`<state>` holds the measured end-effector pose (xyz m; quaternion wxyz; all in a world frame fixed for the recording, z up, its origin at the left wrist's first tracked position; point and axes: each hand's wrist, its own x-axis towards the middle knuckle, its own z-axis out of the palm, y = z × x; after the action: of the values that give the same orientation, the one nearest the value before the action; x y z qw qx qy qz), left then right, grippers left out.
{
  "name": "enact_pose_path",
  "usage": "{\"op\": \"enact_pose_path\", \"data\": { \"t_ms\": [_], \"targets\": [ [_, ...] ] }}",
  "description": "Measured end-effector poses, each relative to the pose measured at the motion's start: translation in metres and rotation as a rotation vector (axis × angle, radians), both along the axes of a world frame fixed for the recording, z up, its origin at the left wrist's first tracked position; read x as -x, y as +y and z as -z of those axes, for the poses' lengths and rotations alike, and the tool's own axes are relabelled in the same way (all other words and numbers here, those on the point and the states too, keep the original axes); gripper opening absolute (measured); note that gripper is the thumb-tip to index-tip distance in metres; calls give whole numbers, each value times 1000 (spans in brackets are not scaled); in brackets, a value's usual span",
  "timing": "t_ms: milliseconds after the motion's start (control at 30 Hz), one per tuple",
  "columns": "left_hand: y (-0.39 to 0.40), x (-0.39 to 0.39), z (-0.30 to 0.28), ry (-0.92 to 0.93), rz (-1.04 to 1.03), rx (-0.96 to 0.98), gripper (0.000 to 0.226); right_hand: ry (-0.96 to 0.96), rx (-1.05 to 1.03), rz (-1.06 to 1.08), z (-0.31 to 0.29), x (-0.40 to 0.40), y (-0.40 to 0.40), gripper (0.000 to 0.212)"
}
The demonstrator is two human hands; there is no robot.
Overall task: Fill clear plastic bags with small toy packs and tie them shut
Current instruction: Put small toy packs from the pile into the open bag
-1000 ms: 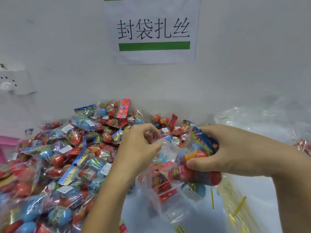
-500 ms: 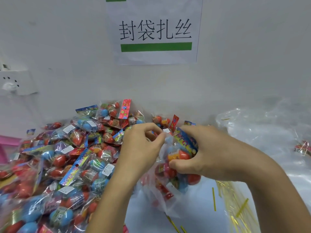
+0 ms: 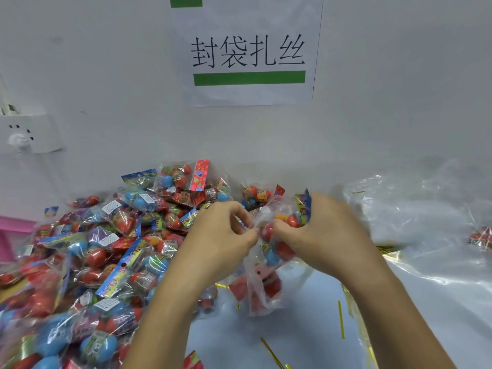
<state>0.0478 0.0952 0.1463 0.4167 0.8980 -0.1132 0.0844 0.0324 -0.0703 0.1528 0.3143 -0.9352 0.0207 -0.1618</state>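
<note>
Bag (image 3: 262,286) hangs below grip, pinched between left hand (image 3: 221,243) and right hand (image 3: 319,235)

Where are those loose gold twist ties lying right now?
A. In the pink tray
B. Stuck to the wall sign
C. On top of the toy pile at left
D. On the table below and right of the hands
D: thin gold twist ties lie scattered on the white table, below and right of the hands.
</note>
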Motion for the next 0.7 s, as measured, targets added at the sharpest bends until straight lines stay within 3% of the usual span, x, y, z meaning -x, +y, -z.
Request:
{"op": "enact_pose_path", "data": {
  "t_ms": [167, 367, 567, 700],
  "targets": [
    [-5, 5, -8, -116, -1, 109, 14, 73, -272, -92, 0, -5, 4, 39],
    [-8, 11, -13, -141, 71, 185, 16, 139, -278, -152, 11, -9, 8, 41],
    [-3, 9, -11, -207, 47, 79, 14, 118, -420, -113, 13, -15, 8, 41],
    [-12, 13, -13, -320, 93, 36, 16, 117, -435, -85, 21, -20, 10, 27]
  ]
}}
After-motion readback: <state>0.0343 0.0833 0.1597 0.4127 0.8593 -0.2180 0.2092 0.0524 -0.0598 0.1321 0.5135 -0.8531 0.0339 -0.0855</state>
